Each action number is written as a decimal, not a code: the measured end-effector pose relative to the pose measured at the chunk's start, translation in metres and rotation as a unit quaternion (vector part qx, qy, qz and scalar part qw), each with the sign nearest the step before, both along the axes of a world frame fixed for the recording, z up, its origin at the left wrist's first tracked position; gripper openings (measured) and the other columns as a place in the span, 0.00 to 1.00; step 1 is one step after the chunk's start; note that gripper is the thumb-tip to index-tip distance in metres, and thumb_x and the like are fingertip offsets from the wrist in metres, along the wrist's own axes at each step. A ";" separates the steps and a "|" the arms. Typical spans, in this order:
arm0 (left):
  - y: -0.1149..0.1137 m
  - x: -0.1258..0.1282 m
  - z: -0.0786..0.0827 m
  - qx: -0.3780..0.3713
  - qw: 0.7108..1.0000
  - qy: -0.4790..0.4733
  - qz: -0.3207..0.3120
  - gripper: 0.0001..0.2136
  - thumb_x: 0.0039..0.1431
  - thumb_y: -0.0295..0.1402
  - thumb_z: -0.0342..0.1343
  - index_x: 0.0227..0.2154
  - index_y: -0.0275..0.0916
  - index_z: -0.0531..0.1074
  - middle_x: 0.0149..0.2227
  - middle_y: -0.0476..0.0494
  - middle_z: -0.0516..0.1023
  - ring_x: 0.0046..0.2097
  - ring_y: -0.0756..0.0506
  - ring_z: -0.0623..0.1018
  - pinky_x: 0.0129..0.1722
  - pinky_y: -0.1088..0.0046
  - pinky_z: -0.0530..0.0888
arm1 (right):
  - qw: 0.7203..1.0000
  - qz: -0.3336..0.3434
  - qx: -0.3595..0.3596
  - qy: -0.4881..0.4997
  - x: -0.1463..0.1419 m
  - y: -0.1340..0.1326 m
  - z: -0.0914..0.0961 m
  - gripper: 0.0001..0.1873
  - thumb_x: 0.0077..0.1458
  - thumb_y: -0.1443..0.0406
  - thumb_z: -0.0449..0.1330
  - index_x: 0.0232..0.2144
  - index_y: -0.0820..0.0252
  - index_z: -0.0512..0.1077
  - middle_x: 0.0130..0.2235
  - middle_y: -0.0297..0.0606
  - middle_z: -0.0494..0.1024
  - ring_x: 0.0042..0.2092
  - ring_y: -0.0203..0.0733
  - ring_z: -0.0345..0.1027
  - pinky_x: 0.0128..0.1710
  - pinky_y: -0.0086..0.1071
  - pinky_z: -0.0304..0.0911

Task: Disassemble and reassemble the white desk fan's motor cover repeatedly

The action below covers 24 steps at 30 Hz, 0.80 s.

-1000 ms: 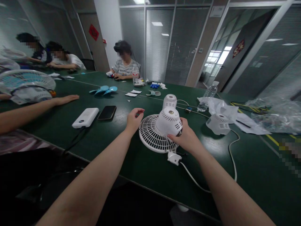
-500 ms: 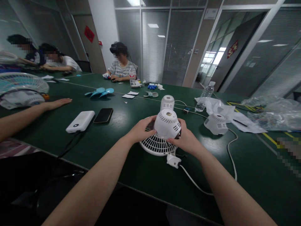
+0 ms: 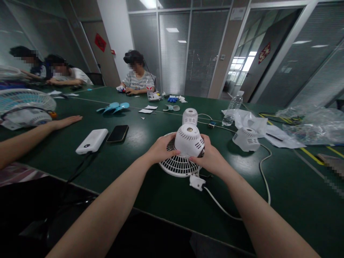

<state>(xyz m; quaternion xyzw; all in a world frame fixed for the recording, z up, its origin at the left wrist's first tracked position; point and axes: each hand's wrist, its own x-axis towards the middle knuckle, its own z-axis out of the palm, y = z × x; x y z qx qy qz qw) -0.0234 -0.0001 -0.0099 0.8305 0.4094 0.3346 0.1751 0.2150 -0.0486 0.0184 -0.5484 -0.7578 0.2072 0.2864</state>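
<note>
Between my two hands is a white vented fan motor cover [image 3: 189, 139], its domed end facing up. My left hand [image 3: 163, 148] grips its left side with the thumb across the front. From the right, my right hand [image 3: 208, 153] holds the other side, fingers partly hidden behind it. Underneath lies a white round fan grille [image 3: 178, 166] on the green table. A small white plastic part with a cord [image 3: 197, 182] hangs at the grille's near edge. Just behind the cover stands another white vented housing [image 3: 190, 116].
A further translucent white cover [image 3: 246, 139] sits to the right, beside a plastic bottle [image 3: 233, 109] and crumpled plastic bags [image 3: 314, 123]. On the left are a phone [image 3: 118, 133], a white power bank [image 3: 92, 141], blue fan blades [image 3: 113, 107] and another person's arm [image 3: 51, 127].
The view has shifted slightly. My right thumb has moved a little lower along the cover's front edge; both hands still hold the cover over the grille.
</note>
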 end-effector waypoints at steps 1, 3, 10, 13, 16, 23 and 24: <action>0.000 0.000 0.000 -0.002 1.000 -0.005 -0.004 0.34 0.48 0.37 0.64 0.59 0.44 0.62 0.58 0.39 0.70 0.57 0.35 0.70 0.57 0.50 0.66 | 1.000 0.001 -0.001 0.001 0.000 0.000 0.000 0.48 0.42 0.56 0.67 0.60 0.53 0.48 0.52 0.47 0.71 0.48 0.56 0.70 0.45 0.50 0.68; 0.000 0.000 0.001 -0.006 1.000 -0.007 -0.006 0.33 0.48 0.37 0.64 0.59 0.44 0.62 0.58 0.39 0.70 0.57 0.35 0.70 0.56 0.50 0.67 | 1.000 0.003 0.000 0.002 0.001 0.000 -0.001 0.48 0.42 0.55 0.67 0.61 0.53 0.47 0.53 0.46 0.70 0.48 0.56 0.70 0.45 0.50 0.68; 0.000 0.000 0.001 -0.014 1.000 -0.016 -0.007 0.32 0.48 0.34 0.64 0.58 0.44 0.63 0.57 0.39 0.71 0.57 0.36 0.71 0.56 0.51 0.67 | 1.000 0.006 0.005 0.004 0.000 0.001 -0.002 0.49 0.42 0.56 0.67 0.61 0.53 0.47 0.53 0.47 0.70 0.49 0.56 0.70 0.45 0.51 0.69; 0.000 0.000 0.002 -0.010 1.000 -0.016 -0.010 0.33 0.48 0.35 0.64 0.58 0.44 0.63 0.58 0.39 0.70 0.57 0.36 0.71 0.56 0.51 0.67 | 1.000 0.008 0.007 0.004 0.000 0.000 -0.002 0.49 0.43 0.55 0.67 0.61 0.53 0.47 0.53 0.46 0.70 0.49 0.55 0.70 0.45 0.50 0.69; -0.001 0.000 0.002 -0.011 1.000 -0.021 -0.018 0.33 0.48 0.35 0.64 0.59 0.44 0.62 0.58 0.39 0.70 0.57 0.36 0.71 0.57 0.52 0.67 | 1.000 0.009 0.008 0.001 0.000 -0.001 -0.002 0.48 0.43 0.55 0.67 0.61 0.52 0.47 0.54 0.46 0.70 0.49 0.55 0.70 0.44 0.49 0.69; 0.001 0.001 0.002 -0.021 1.000 -0.018 -0.013 0.33 0.48 0.33 0.64 0.59 0.45 0.63 0.58 0.40 0.70 0.57 0.35 0.71 0.57 0.50 0.66 | 1.000 -0.007 0.020 -0.008 -0.002 -0.004 0.001 0.44 0.43 0.56 0.66 0.59 0.53 0.50 0.51 0.46 0.72 0.48 0.56 0.71 0.44 0.49 0.69; 0.001 0.001 0.002 -0.018 1.000 -0.017 -0.014 0.33 0.48 0.33 0.64 0.59 0.45 0.63 0.58 0.40 0.70 0.58 0.35 0.70 0.58 0.50 0.66 | 1.000 -0.010 0.021 -0.009 -0.003 -0.004 0.001 0.44 0.44 0.56 0.66 0.59 0.53 0.50 0.51 0.45 0.72 0.48 0.56 0.71 0.43 0.49 0.69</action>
